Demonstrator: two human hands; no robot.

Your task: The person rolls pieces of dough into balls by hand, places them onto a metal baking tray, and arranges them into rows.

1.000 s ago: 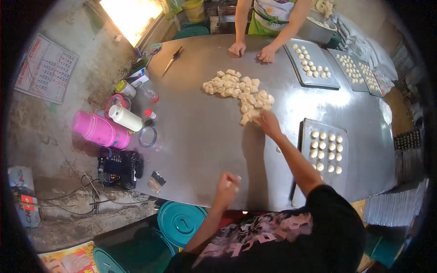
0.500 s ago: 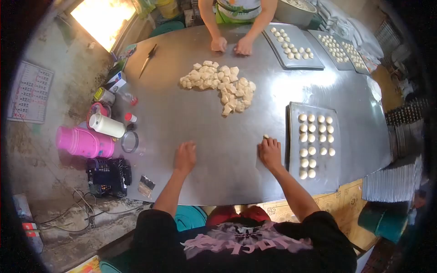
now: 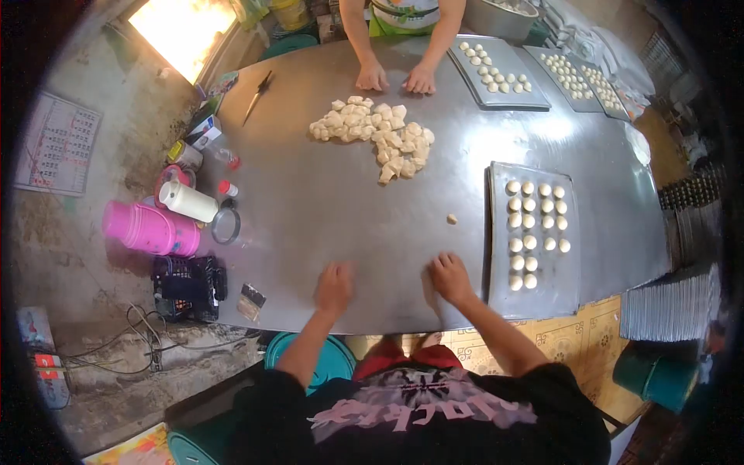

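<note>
Viewpoint: one head-worn camera, above the surface (image 3: 349, 217)
Direction: forward and steeply down
Distance: near edge close, far edge well off
Lens: wide, corners dark

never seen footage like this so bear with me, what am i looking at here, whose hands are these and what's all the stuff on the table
This is one picture from a camera worn on a person's head, looking down at their own two hands; the wide lens bends the edges. The left hand and right hand both press palm-down on a metal table. Whether anything lies under them cannot be seen. Beside the right hand sits a tray with rows of small dough balls. One loose dough piece lies just ahead, and a pile of cut dough chunks farther out. Across the table, a co-worker's hands rest by another tray.
</note>
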